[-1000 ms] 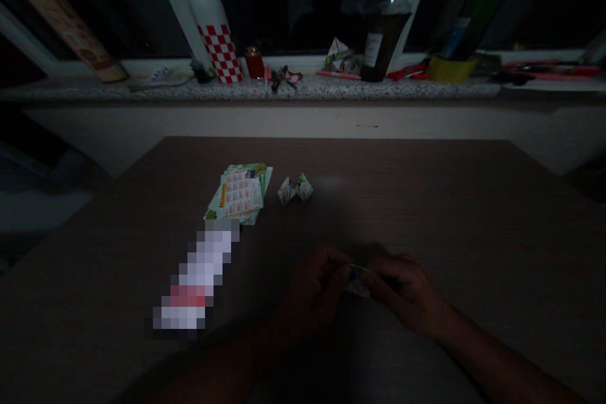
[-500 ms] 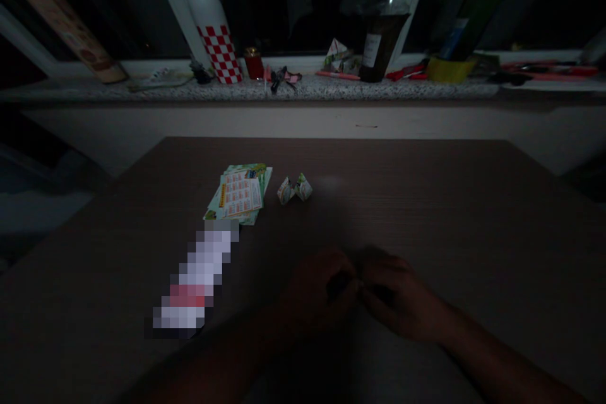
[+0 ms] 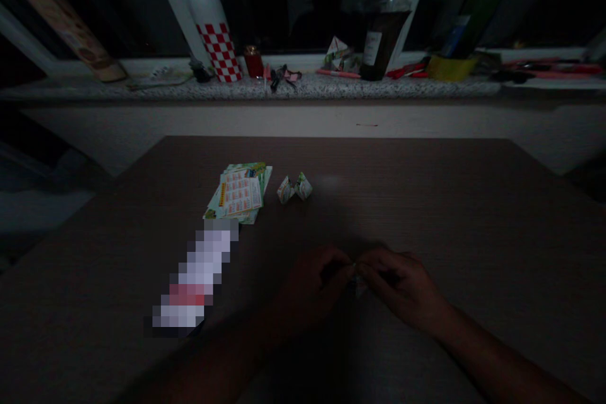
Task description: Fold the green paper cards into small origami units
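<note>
My left hand (image 3: 310,283) and my right hand (image 3: 408,285) meet over the near middle of the table, fingertips almost touching. Between their thumbs and forefingers they pinch a small folded paper piece (image 3: 358,288), mostly covered by the fingers and dim in shadow. Beyond my hands stands a folded paper shape (image 3: 294,188) with two pointed lobes, printed green and white. Left of it lies a loose stack of printed paper slips (image 3: 241,194), the top one with orange print.
A pixelated long object (image 3: 194,281) lies left of my hands on the brown table (image 3: 454,202). Along the granite windowsill (image 3: 307,89) stand a red-checkered white bottle (image 3: 215,31), a small red jar (image 3: 253,62), a dark cup (image 3: 381,41) and a green bottle (image 3: 487,3).
My fingers have shifted slightly around the paper piece, and its pale lower part now shows under the fingertips. The paper stack and the two-lobed shape stay put.
</note>
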`<state>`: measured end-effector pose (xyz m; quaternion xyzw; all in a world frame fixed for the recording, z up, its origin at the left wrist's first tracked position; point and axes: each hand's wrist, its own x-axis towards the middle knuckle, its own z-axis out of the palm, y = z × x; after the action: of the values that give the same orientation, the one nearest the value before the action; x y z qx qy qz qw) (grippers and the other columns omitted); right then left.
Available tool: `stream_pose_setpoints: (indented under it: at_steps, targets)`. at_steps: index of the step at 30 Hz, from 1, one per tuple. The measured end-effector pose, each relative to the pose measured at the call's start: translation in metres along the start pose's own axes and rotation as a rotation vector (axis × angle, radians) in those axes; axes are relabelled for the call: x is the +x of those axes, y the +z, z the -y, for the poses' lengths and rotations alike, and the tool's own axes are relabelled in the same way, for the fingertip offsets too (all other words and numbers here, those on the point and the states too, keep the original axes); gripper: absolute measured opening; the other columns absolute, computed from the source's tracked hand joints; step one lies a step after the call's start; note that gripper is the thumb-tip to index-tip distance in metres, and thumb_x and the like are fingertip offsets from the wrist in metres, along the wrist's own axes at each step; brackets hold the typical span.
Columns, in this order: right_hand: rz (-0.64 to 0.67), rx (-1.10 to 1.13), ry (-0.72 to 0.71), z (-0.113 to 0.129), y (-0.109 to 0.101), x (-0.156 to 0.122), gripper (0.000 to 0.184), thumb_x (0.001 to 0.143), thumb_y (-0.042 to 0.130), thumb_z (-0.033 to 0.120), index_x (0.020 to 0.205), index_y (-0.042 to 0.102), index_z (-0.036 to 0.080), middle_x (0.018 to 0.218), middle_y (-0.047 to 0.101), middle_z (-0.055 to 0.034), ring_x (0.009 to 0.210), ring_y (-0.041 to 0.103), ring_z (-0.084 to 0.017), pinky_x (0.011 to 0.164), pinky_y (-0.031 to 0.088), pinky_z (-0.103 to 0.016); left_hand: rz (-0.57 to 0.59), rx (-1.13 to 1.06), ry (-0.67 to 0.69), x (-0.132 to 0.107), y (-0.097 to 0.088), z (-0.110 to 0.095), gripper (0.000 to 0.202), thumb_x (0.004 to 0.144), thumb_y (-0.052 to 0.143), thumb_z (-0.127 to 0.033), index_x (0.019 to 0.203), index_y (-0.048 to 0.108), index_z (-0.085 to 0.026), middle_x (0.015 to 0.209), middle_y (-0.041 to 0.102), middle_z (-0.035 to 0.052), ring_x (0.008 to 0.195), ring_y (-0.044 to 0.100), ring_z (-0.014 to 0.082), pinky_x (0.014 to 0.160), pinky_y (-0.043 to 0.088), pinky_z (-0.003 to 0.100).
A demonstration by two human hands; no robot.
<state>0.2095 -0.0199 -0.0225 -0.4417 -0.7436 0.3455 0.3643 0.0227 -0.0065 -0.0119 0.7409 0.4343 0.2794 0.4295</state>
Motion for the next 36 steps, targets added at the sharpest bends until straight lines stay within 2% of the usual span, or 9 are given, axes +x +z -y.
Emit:
stream_pose_setpoints:
  at_steps: [6, 11, 14, 18, 22, 27, 31, 34, 36]
  targets:
    - [0.003, 0.011, 0.094, 0.0003, 0.0029, -0.0027, 0.022, 0.092, 0.049, 0.033, 0.082, 0.06, 0.017, 0.055, 0.053, 0.0029, 0.046, 0.047, -0.009, 0.042, 0.033, -0.02, -0.035, -0.028, -0.016, -0.0008, 0.0036, -0.0023, 0.023, 0.089, 0.05, -0.031, 0.08, 0.063, -0.015, 0.073, 0.061, 0.001, 0.068, 0.056, 0.0132, 0.062, 0.039, 0.022]
    - [-0.02, 0.052, 0.111, 0.0035, 0.0036, -0.0038, 0.021, 0.092, 0.049, 0.033, 0.082, 0.06, 0.017, 0.06, 0.053, 0.0018, 0.051, 0.047, -0.01, 0.046, 0.035, -0.021, -0.062, -0.045, 0.013, -0.0006, 0.004, -0.004, 0.023, 0.089, 0.051, -0.03, 0.078, 0.063, -0.015, 0.071, 0.06, 0.0007, 0.067, 0.056, 0.0129, 0.063, 0.039, 0.023]
    - [-0.039, 0.103, 0.131, 0.0045, 0.0031, -0.0019, 0.02, 0.092, 0.05, 0.033, 0.086, 0.06, 0.017, 0.058, 0.051, 0.003, 0.051, 0.046, -0.01, 0.046, 0.036, -0.021, -0.079, -0.092, -0.018, -0.0004, 0.0031, -0.004, 0.021, 0.089, 0.052, -0.031, 0.079, 0.063, -0.014, 0.073, 0.062, 0.0009, 0.069, 0.056, 0.0131, 0.064, 0.04, 0.023]
    - [-0.049, 0.14, 0.13, 0.0025, 0.001, 0.0007, 0.018, 0.089, 0.054, 0.034, 0.093, 0.06, 0.017, 0.063, 0.055, 0.0012, 0.058, 0.052, -0.012, 0.054, 0.043, -0.023, -0.125, -0.214, -0.079, -0.0014, 0.0023, -0.0028, 0.021, 0.09, 0.051, -0.032, 0.087, 0.063, -0.015, 0.08, 0.064, 0.0015, 0.075, 0.058, 0.0136, 0.07, 0.043, 0.023]
    - [-0.126, 0.065, 0.086, -0.0008, 0.0004, 0.0017, 0.021, 0.085, 0.059, 0.033, 0.07, 0.06, 0.018, 0.059, 0.053, 0.0012, 0.053, 0.049, -0.011, 0.05, 0.041, -0.023, -0.153, -0.27, -0.103, -0.0031, 0.004, 0.001, 0.018, 0.089, 0.053, -0.032, 0.094, 0.062, -0.017, 0.084, 0.064, 0.0007, 0.076, 0.057, 0.0129, 0.067, 0.043, 0.022]
    - [-0.177, 0.144, 0.105, 0.0005, -0.0002, 0.0012, 0.015, 0.087, 0.057, 0.03, 0.083, 0.065, 0.017, 0.066, 0.064, -0.0014, 0.058, 0.058, -0.012, 0.055, 0.045, -0.022, -0.068, -0.173, -0.093, -0.0049, 0.007, 0.0037, 0.015, 0.084, 0.057, -0.029, 0.087, 0.061, -0.015, 0.074, 0.059, -0.0002, 0.067, 0.052, 0.0119, 0.061, 0.04, 0.022]
    - [-0.11, 0.219, 0.13, 0.0037, -0.0006, 0.0004, 0.018, 0.089, 0.055, 0.031, 0.083, 0.064, 0.016, 0.053, 0.06, 0.0019, 0.044, 0.051, -0.009, 0.042, 0.037, -0.019, 0.004, -0.144, -0.062, -0.0051, 0.0066, 0.0034, 0.015, 0.082, 0.057, -0.028, 0.086, 0.061, -0.013, 0.071, 0.057, -0.0003, 0.064, 0.05, 0.0114, 0.058, 0.038, 0.021]
    - [-0.059, 0.208, 0.127, 0.0048, -0.0005, 0.0004, 0.019, 0.089, 0.054, 0.031, 0.081, 0.063, 0.015, 0.051, 0.059, 0.0018, 0.043, 0.051, -0.009, 0.042, 0.037, -0.019, 0.025, -0.211, -0.028, -0.0045, 0.0054, 0.0035, 0.02, 0.085, 0.054, -0.032, 0.089, 0.06, -0.013, 0.073, 0.058, 0.0007, 0.065, 0.051, 0.0117, 0.058, 0.038, 0.021]
    - [-0.046, 0.171, 0.107, 0.0047, -0.0004, 0.0006, 0.02, 0.089, 0.055, 0.03, 0.078, 0.063, 0.015, 0.052, 0.059, 0.0013, 0.045, 0.052, -0.009, 0.044, 0.039, -0.02, 0.021, -0.224, -0.027, -0.0038, 0.0049, 0.0033, 0.024, 0.088, 0.049, -0.035, 0.084, 0.06, -0.013, 0.072, 0.057, 0.0008, 0.065, 0.051, 0.0114, 0.058, 0.038, 0.021]
